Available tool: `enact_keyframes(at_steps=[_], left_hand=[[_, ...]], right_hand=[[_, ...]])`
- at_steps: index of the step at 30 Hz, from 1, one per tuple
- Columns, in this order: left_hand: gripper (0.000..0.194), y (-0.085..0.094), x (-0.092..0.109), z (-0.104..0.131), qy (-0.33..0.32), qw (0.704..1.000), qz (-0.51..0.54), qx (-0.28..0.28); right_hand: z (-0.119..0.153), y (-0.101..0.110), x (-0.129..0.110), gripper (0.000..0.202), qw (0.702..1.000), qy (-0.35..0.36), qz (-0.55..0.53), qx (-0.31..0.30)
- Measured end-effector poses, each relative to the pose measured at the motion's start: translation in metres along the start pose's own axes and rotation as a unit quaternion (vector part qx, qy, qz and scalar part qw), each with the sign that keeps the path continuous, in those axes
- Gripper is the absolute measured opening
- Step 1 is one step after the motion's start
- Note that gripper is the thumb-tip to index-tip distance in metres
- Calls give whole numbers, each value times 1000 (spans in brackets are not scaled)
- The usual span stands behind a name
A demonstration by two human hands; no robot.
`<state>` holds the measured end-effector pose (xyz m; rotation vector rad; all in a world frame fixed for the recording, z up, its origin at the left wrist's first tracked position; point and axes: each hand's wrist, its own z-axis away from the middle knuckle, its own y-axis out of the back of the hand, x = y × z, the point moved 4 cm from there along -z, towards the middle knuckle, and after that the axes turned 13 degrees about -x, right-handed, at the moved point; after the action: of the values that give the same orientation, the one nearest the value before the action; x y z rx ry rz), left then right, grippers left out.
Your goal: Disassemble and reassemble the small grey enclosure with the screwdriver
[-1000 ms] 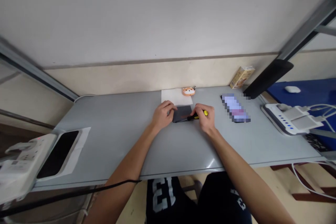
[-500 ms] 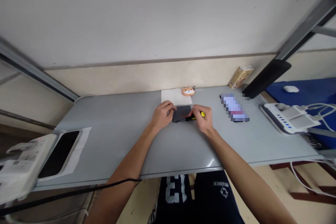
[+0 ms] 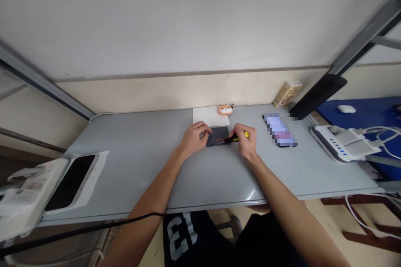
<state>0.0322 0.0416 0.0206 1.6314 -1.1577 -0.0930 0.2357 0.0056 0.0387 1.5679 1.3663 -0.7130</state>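
A thin dark grey rectangular panel (image 3: 218, 134) lies flat on the grey desk (image 3: 138, 150), in front of a white sheet. With its fingers curled over the panel's left edge, my left hand (image 3: 196, 137) holds it against the desk. My right hand (image 3: 247, 139) is closed around a black-and-yellow handled tool (image 3: 235, 137). The tool points left, and its dark tip is at the panel's near right edge. Its kind is too small to make out, and my fingers hide part of the handle.
An orange animal-faced case (image 3: 225, 109) sits on the white sheet (image 3: 205, 115) by the wall. Right are a lit phone (image 3: 280, 129), a carton (image 3: 287, 94) and a power strip (image 3: 332, 144). Left are a dark-screened phone (image 3: 70, 183) and another power strip (image 3: 40, 183). A black cable (image 3: 94, 230) crosses the desk's front edge.
My right hand has shifted slightly right with the tool, whose tip has also moved right along the panel's near edge. My left hand stays on the panel. My legs have moved below the desk.
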Motion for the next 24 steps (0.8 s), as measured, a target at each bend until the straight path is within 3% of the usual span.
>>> enact_keyframes(at_steps=[6,9,19,21,24], left_hand=[[14,2,19,-1,-3,996,18,-85],[14,-1,23,-1,-5,995,9,-101],[17,-8,1,-1,5,998,31,-59],[17,-2,-12,-1,43,999,13,-22],[18,12,-38,-6,131,988,-33,78]], right_hand=[[-5,11,9,39,997,-30,-46,62],[-7,18,12,39,991,-46,-57,116],[-10,21,39,35,957,-153,-164,183],[-9,23,46,34,940,-179,-198,210],[-9,27,57,32,915,-214,-234,250]])
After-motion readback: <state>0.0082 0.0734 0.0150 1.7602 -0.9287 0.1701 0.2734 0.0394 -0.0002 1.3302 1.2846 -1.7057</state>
